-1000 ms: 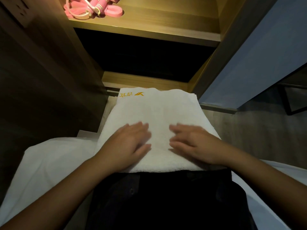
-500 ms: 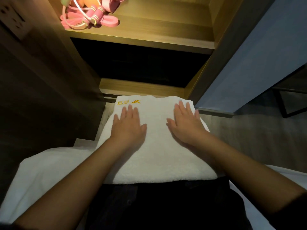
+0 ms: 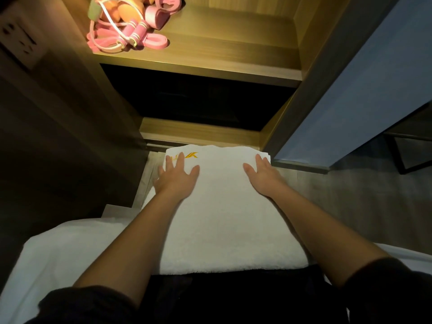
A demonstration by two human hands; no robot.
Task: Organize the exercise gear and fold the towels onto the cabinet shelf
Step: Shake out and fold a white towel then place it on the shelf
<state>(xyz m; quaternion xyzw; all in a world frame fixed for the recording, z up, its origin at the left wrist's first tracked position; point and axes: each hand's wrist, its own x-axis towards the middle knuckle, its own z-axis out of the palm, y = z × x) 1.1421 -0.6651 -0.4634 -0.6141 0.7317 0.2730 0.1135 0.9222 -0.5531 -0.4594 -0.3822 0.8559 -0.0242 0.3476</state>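
Observation:
A folded white towel (image 3: 224, 220) with a yellow embroidered logo at its far left corner lies across my lap. My left hand (image 3: 176, 177) rests flat on the towel's far left part, fingers spread, partly over the logo. My right hand (image 3: 263, 173) lies flat near the far right corner, fingers straight. On the lit wooden cabinet shelf (image 3: 224, 52) above sits a heap of pink exercise gear (image 3: 131, 26): a skipping rope, bands and orange pieces.
A dark lower compartment (image 3: 198, 101) opens under the lit shelf. The cabinet's open door (image 3: 364, 85) stands at the right. A wall socket (image 3: 21, 43) is at upper left. White bedding (image 3: 58, 253) spreads under and beside me.
Both hands slid away from me along the towel, from its middle to its far corners, and moved apart. The view tilted up, showing more of the shelf and gear.

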